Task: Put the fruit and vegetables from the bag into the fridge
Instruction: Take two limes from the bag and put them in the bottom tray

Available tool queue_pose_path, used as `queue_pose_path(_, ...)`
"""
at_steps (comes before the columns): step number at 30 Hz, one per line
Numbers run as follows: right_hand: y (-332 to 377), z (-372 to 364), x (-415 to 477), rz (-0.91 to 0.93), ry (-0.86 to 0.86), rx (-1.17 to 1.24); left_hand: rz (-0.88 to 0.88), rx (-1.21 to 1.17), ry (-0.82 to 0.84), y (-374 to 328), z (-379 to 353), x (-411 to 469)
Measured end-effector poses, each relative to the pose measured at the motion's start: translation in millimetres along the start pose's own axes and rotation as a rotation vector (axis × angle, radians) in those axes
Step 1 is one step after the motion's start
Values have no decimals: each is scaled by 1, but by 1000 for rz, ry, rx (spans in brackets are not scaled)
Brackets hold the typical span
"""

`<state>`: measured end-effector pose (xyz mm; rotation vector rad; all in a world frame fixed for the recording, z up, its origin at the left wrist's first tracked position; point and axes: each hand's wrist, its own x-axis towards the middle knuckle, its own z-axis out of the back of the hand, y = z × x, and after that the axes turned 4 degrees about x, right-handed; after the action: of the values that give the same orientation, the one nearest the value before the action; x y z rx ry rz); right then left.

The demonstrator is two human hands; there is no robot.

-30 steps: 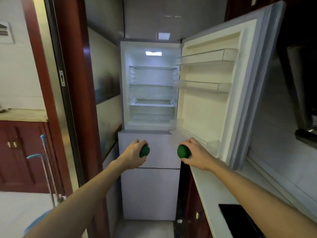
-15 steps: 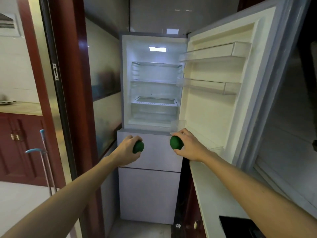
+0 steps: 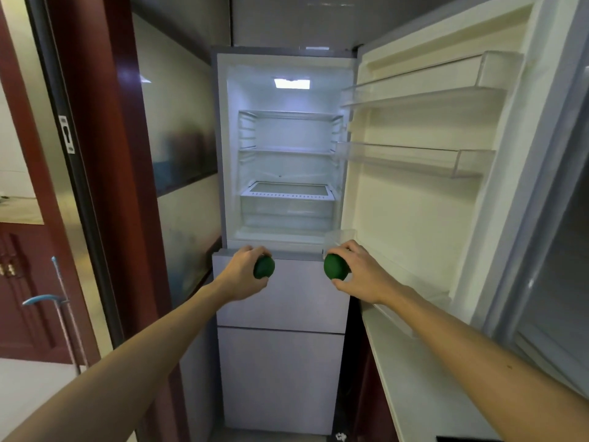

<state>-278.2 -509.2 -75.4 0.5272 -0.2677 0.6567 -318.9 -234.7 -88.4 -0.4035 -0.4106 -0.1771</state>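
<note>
Left hand [image 3: 242, 272] is curling fingers and thumb round a green fruit [image 3: 264, 267], palm turned inward, only the inner end of the fruit showing past the fingertips; right hand [image 3: 357, 272] is mirroring it, gripping a second green fruit [image 3: 334, 267] that is showing a little more of its round side. Both arms are reaching straight out, the two fruits sitting level and a little apart, in front of the grey ledge where the open upper compartment is meeting the closed drawer front [image 3: 280, 301] below. One fruit per hand is probably halving the trips; a full wrap is suiting something round and smooth that would be rolling off flat fingers. Beyond the hands the fridge [image 3: 232, 186] is standing lit, its door [image 3: 398, 218] lying wide open to the right above the counter [image 3: 414, 378], so nothing is blocking the way in. Inside, glass shelves [image 3: 287, 151] are sitting high and a clear crisper box [image 3: 287, 208] is sitting lowest, nearest the hands; door bins [image 3: 414, 157] are lining the door. Judging the step as the carry-in, placement not yet done; the crisper box is looking the likeliest spot, though it is appearing closed and both hands are full. The bag is not appearing in view
</note>
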Motion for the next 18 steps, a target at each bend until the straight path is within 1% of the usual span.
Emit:
queue_pose_path(5, -17, -20, 47, 4, -14, -1, -9, -9, 9, 30, -8, 42)
queue_pose_path(10, -26, -40, 105, 12, -39, 12, -14, -20, 2, 76, -13, 84)
queue_pose_path(14, -32, -63, 144, 21, -92, 36, -17, 0, 6, 109, -15, 111)
queue_pose_path(18, -36, -79, 169, 21, -72, 21, -20, -4, -8, 129, -13, 135)
